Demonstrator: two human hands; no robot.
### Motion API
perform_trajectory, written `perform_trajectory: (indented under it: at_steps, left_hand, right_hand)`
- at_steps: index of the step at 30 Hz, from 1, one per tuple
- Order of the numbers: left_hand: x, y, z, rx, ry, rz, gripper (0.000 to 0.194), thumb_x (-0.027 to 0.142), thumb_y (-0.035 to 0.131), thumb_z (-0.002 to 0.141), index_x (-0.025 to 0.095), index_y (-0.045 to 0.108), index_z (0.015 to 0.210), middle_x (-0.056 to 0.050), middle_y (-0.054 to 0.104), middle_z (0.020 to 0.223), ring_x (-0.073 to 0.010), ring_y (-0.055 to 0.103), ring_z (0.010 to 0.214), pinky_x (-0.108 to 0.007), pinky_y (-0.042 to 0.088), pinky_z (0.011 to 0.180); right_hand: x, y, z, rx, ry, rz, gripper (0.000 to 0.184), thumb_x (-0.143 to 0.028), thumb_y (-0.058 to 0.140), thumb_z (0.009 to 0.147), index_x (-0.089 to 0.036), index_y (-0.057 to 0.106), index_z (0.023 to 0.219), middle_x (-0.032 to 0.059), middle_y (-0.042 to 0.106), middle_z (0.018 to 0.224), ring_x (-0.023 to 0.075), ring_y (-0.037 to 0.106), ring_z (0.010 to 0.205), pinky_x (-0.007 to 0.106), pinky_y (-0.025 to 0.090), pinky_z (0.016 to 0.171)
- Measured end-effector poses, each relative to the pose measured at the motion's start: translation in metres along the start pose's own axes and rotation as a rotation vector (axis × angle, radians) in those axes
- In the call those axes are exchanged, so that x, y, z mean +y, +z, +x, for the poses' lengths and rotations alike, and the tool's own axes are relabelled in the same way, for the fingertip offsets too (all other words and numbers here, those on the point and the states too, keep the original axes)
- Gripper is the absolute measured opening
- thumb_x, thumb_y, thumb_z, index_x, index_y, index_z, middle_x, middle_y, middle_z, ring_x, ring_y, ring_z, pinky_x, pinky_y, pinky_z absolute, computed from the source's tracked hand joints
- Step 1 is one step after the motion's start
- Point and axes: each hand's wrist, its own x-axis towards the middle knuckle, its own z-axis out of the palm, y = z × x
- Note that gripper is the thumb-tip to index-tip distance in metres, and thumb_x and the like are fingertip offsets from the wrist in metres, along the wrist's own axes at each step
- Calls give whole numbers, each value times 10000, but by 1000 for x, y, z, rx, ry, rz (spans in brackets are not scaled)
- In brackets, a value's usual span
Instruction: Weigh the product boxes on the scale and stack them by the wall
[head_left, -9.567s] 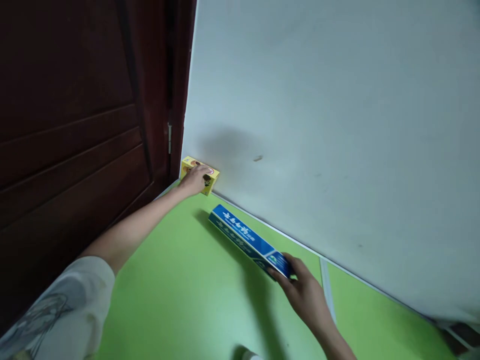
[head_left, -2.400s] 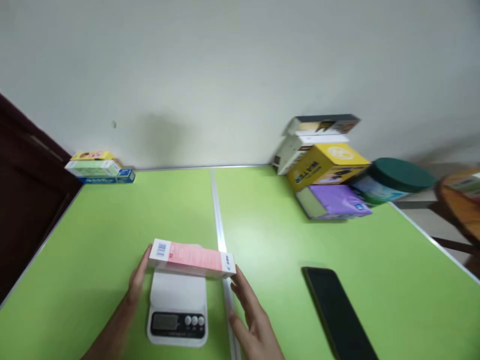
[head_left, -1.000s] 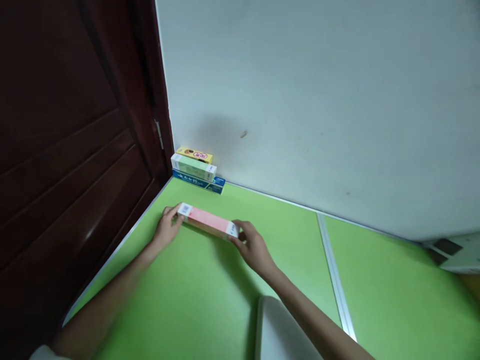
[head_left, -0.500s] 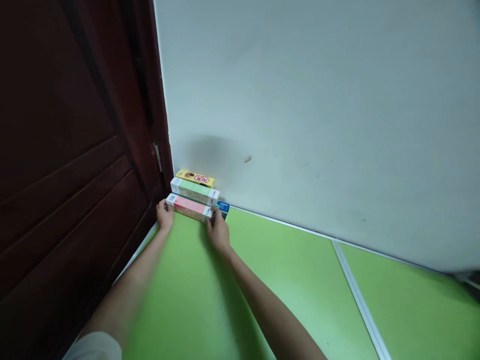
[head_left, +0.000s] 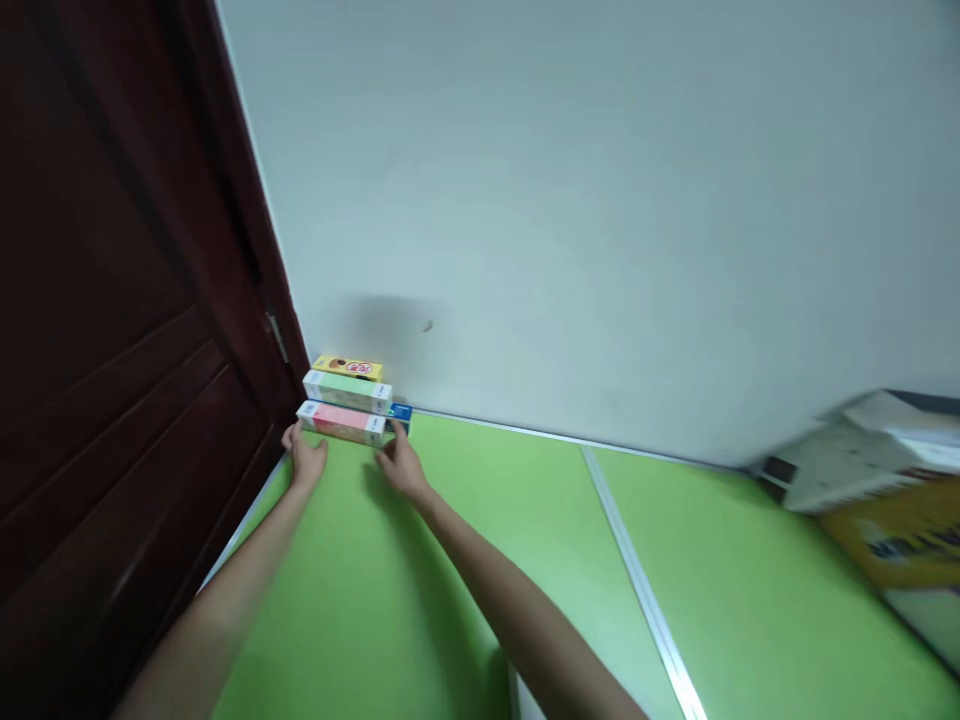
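A long pink-and-white box (head_left: 341,420) lies at the front of a small group of boxes in the corner. Just behind and above it sits a similar green-and-white box (head_left: 349,390), and a yellow box (head_left: 349,368) is at the back by the wall. The end of a blue box (head_left: 400,415) sticks out on the right. My left hand (head_left: 306,460) is at the pink box's left end, thumb and fingers spread. Close to its right end is my right hand (head_left: 405,465), fingers apart; whether the fingertips touch the box I cannot tell.
A dark red wooden door (head_left: 127,450) stands close on the left, and a pale wall (head_left: 600,220) rises behind the boxes. A white strip (head_left: 637,570) crosses the green surface (head_left: 525,520). A blurred yellow-and-white carton (head_left: 892,500) stands at the right.
My view has swung right, bringing the carton into sight. My left hand has opened and drawn back from the pink box; my right fingers have loosened from its right end. The boxes keep their arrangement.
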Motion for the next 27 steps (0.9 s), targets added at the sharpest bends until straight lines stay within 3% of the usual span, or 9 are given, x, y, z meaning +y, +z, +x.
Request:
perform_trajectory:
  at_steps: [2, 5, 8, 10, 13, 16, 19, 22, 27]
  left_hand:
    - [20, -11, -39, -131, 59, -23, 380, 126, 624, 676, 177, 605, 1051, -81, 521, 1136, -259, 506, 1173, -465, 346, 1087]
    - [60, -22, -109, -484, 145, -77, 166, 199, 570, 690, 205, 651, 834, -44, 606, 885, -242, 616, 923, -430, 479, 931]
    - [113, -27, -174, -1074, 276, 2, 145, 268, 495, 801, 237, 629, 755, -42, 628, 864, -221, 620, 877, -365, 505, 826]
    - [150, -26, -211, -1316, 362, 100, 129, 221, 474, 806, 236, 580, 734, -45, 609, 850, -215, 604, 845, -327, 490, 751]
    - [194, -19, -258, -1519, 411, 162, 129, 159, 465, 786, 237, 564, 761, -45, 604, 837, -199, 590, 789, -290, 466, 697]
    - [217, -6, -293, -1699, 412, 146, 169, 163, 473, 789, 248, 617, 808, -45, 636, 872, -191, 595, 809, -284, 475, 754]
    - [234, 17, -317, -1781, 368, 147, 209, 151, 479, 764, 258, 654, 806, -34, 658, 866, -200, 613, 818, -323, 497, 799]
    - [268, 60, -332, -1747, 305, 72, 323, 102, 485, 707, 275, 694, 882, -48, 678, 1017, -248, 627, 988, -414, 492, 911]
    - [370, 183, -350, -1430, 300, -217, 411, 139, 621, 665, 232, 692, 1060, -77, 625, 1273, -312, 480, 1282, -507, 281, 1124]
  right_hand:
    - [1, -24, -32, -123, 1, -28, 558, -108, 529, 799, -107, 444, 1350, 116, 699, 970, 206, 665, 816, 332, 518, 771]
    - [7, -70, -99, -325, -4, -60, 375, -87, 581, 761, -113, 647, 1130, 90, 733, 904, 189, 674, 789, 291, 521, 745]
    - [7, -119, -169, -473, -14, -63, 217, -132, 626, 762, -157, 723, 954, 43, 744, 895, 159, 671, 761, 248, 513, 708]
    - [5, -150, -210, -555, -55, -90, 159, -169, 628, 783, -169, 733, 902, 32, 740, 934, 153, 663, 784, 245, 501, 735]
    - [12, -189, -262, -642, -77, -125, 165, -219, 614, 821, -168, 731, 925, 28, 731, 982, 151, 651, 828, 237, 477, 796]
    - [34, -216, -303, -662, 7, -24, 154, -249, 638, 816, -201, 730, 931, -29, 726, 973, 125, 649, 865, 177, 458, 805]
    - [62, -247, -331, -652, 11, 71, 130, -244, 657, 804, -206, 735, 902, -44, 728, 959, 119, 656, 884, 171, 458, 819]
    - [88, -298, -340, -478, -16, 147, 153, -211, 629, 816, -185, 736, 923, 1, 737, 985, 148, 667, 920, 247, 468, 895]
    - [136, -423, -314, 297, 179, 251, 241, -100, 604, 752, -168, 707, 958, 48, 737, 982, 196, 681, 929, 364, 534, 867]
